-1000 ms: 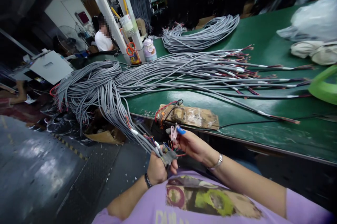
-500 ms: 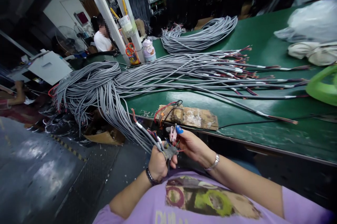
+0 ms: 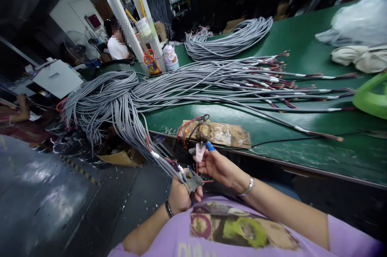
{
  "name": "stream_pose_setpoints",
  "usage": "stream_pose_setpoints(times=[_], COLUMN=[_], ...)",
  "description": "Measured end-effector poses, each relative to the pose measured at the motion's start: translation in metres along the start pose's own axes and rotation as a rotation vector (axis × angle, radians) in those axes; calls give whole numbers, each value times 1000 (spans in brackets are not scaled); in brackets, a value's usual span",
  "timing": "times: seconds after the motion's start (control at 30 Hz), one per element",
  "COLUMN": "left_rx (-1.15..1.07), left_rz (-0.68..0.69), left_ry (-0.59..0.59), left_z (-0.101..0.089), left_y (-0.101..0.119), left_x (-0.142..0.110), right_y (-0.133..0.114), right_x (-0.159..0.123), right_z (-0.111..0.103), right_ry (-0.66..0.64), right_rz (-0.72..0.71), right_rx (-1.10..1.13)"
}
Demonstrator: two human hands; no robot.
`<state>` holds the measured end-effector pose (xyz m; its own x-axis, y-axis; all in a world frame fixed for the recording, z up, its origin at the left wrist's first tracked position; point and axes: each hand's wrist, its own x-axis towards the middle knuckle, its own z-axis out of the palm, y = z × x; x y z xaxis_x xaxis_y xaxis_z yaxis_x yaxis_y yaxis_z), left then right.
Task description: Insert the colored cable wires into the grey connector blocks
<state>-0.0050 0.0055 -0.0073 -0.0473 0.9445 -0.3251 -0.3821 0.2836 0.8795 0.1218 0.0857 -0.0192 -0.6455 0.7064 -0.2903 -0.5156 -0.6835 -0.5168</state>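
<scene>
My left hand (image 3: 180, 196) is closed around a bundle of grey cables (image 3: 163, 164) near their stripped ends, where thin coloured wires stick out beside white sleeves. A dull grey patch (image 3: 194, 183) covers the thumb area of that hand; whether it is tape or a cover I cannot tell. Just to the right, my right hand (image 3: 222, 170) pinches a small pink clip (image 3: 200, 152) between thumb and fingers, with blue wrapping (image 3: 209, 146) on the thumb tip. A red wire end points out between the hands.
A worn wooden block (image 3: 226, 135) with wires lies on the green table's (image 3: 302, 156) near edge. Beyond it stretches a long grey cable bundle (image 3: 181, 83); a coiled bundle (image 3: 229, 41) lies farther back. A green plastic object (image 3: 370, 98) is at right. One person (image 3: 117, 47) sits behind posts.
My right hand has drawn slightly up and right, away from the wire ends, with the pink clip turned in its fingers. My left hand has shifted slightly down and left with the cables.
</scene>
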Motion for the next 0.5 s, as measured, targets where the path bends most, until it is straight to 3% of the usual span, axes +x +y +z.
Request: stream_pose_setpoints(times=[0.17,0.5], left_rx=[-32,-26], left_rz=[59,36], left_ry=[79,120], left_z=[2,17], left_y=[2,6], left_x=[-2,6], right_y=[0,-4], right_x=[-3,1], right_z=[2,2], right_ry=[7,47], right_rz=[-115,-108], right_rx=[-93,-53])
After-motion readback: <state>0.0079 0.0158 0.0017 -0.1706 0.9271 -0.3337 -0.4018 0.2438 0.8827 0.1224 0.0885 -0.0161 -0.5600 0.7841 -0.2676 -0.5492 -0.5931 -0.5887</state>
